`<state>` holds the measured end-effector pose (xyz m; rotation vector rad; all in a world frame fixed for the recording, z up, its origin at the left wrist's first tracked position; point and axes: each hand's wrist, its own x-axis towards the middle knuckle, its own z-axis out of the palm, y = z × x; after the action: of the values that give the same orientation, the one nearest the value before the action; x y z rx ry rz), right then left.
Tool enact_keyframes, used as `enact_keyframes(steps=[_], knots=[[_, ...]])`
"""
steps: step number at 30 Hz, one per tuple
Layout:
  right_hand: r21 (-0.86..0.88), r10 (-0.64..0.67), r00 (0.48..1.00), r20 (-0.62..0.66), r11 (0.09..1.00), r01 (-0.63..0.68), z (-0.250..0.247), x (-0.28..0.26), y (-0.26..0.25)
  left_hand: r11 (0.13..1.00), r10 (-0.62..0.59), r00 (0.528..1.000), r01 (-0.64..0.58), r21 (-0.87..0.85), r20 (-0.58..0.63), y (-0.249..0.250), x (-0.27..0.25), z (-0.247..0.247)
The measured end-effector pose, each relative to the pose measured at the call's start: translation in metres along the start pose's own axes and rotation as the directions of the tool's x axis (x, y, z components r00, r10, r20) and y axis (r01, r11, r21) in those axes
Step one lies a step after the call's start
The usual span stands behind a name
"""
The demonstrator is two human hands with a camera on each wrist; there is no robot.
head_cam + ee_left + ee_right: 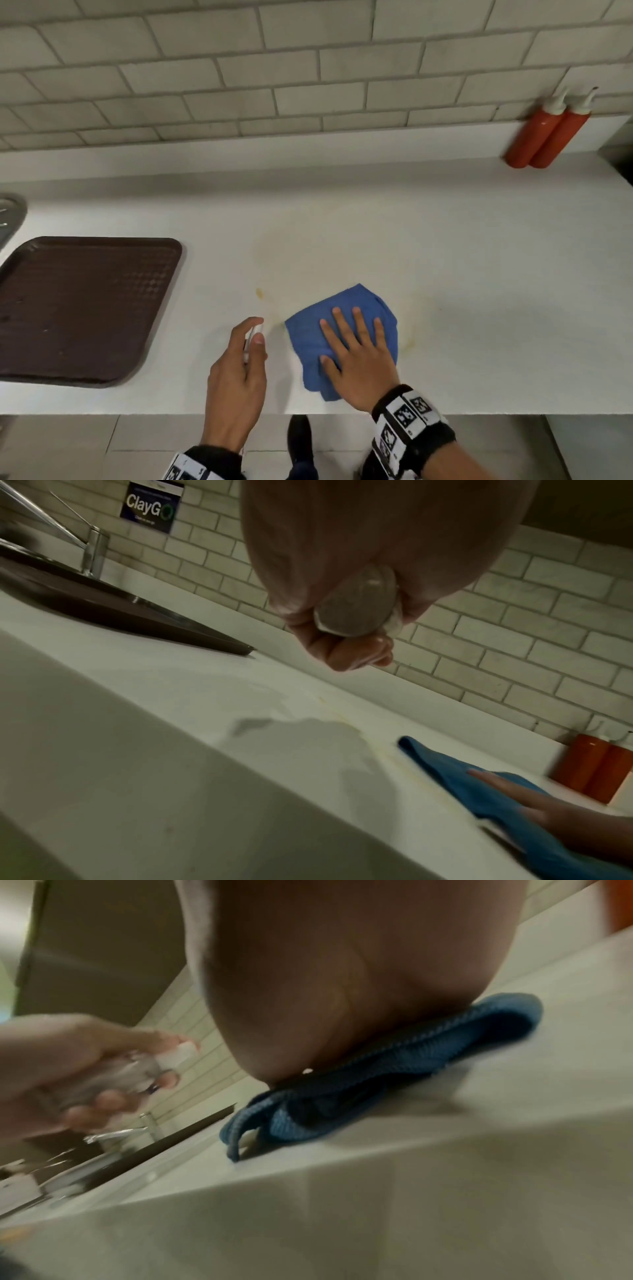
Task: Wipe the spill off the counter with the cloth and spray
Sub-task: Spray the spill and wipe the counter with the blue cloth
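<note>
A crumpled blue cloth (pixel 346 329) lies on the white counter (pixel 445 257) near its front edge. My right hand (pixel 356 356) presses flat on it with fingers spread; the right wrist view shows the palm on the cloth (pixel 394 1069). Just left of the cloth, my left hand (pixel 239 370) grips a small clear spray bottle (pixel 251 337) with a white top, index finger over the nozzle. The bottle's base (pixel 356 607) shows in the left wrist view. A yellowish spot (pixel 259 292) and faint yellow smears (pixel 409 337) mark the spill around the cloth.
A brown tray (pixel 82 308) lies on the counter at the left, with a sink edge (pixel 12 212) behind it. Two red squeeze bottles (pixel 544 137) stand against the tiled wall at the far right. The counter's front edge runs just below my hands.
</note>
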<state>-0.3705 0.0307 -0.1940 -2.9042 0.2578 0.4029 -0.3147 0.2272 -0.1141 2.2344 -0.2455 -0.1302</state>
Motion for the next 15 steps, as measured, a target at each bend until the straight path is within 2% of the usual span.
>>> enact_keyframes(steps=[4,8,12,15], knots=[[0.006,0.101,0.994,-0.040,0.995,-0.101,-0.002,-0.033,0.055,1.000,0.010,1.000,-0.010,0.012,0.009,0.001,-0.010,0.007],[0.024,0.221,0.974,0.048,0.975,-0.222,-0.013,-0.038,0.099,0.999,0.031,0.999,-0.031,-0.015,0.008,0.007,-0.014,0.010],[0.020,0.284,0.957,0.063,0.958,-0.286,-0.032,-0.007,0.101,0.999,0.030,1.000,-0.030,-0.019,0.007,0.003,-0.011,0.007],[0.101,0.359,0.930,0.079,0.925,-0.366,-0.039,0.036,0.090,1.000,0.016,1.000,-0.015,-0.019,0.016,-0.003,-0.005,0.003]])
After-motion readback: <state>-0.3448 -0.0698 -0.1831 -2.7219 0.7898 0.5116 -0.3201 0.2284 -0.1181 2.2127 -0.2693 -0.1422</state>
